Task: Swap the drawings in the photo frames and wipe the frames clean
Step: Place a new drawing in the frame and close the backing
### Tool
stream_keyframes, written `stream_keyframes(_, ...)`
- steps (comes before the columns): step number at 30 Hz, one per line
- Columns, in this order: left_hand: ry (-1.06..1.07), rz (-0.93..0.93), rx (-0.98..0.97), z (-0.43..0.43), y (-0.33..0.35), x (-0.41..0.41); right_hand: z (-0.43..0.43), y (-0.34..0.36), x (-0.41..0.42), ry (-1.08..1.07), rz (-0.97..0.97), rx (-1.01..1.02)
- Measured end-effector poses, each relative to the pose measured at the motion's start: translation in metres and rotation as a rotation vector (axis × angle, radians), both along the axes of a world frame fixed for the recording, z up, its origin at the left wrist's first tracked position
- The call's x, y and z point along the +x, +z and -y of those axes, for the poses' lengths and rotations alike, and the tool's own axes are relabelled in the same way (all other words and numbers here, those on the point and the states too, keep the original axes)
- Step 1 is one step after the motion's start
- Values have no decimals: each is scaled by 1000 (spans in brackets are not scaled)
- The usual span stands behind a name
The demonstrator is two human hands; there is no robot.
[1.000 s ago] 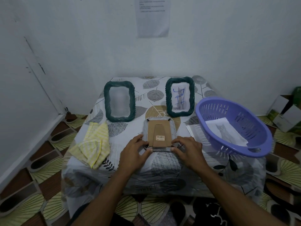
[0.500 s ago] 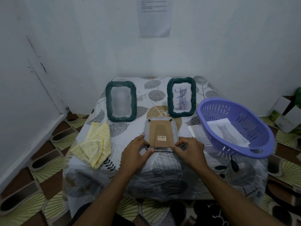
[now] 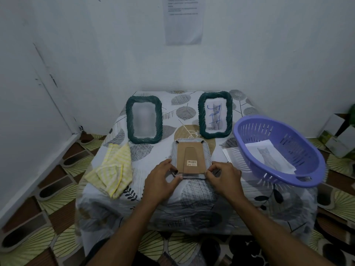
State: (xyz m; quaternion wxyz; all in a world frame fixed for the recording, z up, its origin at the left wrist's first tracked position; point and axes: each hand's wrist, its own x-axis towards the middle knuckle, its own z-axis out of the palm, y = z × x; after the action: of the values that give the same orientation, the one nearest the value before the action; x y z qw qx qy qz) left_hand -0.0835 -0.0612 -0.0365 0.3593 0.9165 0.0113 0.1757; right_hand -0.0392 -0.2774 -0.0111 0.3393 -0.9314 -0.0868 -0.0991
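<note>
Frame [image 3: 189,158] face-down on desk [image 3: 196,192], cardboard back up; left grip [image 3: 159,181] and right grip [image 3: 224,177] each pinch one near corner. Yellow cloth [image 3: 113,169] lies left.

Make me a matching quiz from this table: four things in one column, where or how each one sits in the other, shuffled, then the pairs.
1 yellow cloth
2 purple basket
3 near frame
4 scribbled frame

a lying face down
b upright, back right
c crumpled, left side
d right side, holding a cat drawing

Pairs: 1-c, 2-d, 3-a, 4-b
</note>
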Motion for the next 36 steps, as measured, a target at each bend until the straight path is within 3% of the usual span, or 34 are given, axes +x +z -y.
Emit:
stream_keyframes(7,17,3,106,14,25,21,-9,10,20,5,-152,27)
stream_keyframes(13,-45,-129,26,49,55,45,-20,26,20,-28,-197,371)
stream_keyframes(18,29,-331,-129,60,70,58,-28,46,16,16,-280,857)
stream_keyframes(20,41,-312,-162,58,77,58,-28,59,15,70,-301,961)
stream_keyframes(25,21,-156,-700,43,86,48,-29,65,21,95,-312,955)
stream_keyframes(30,-108,-234,-1440,29,86,33,-32,54,28,25,-429,827)
stream_keyframes(33,-123,-245,-1523,23,75,27,-34,53,26,24,-479,1050)
stream_keyframes(36,-74,-249,-1451,13,60,25,-31,52,24,57,-516,1162)
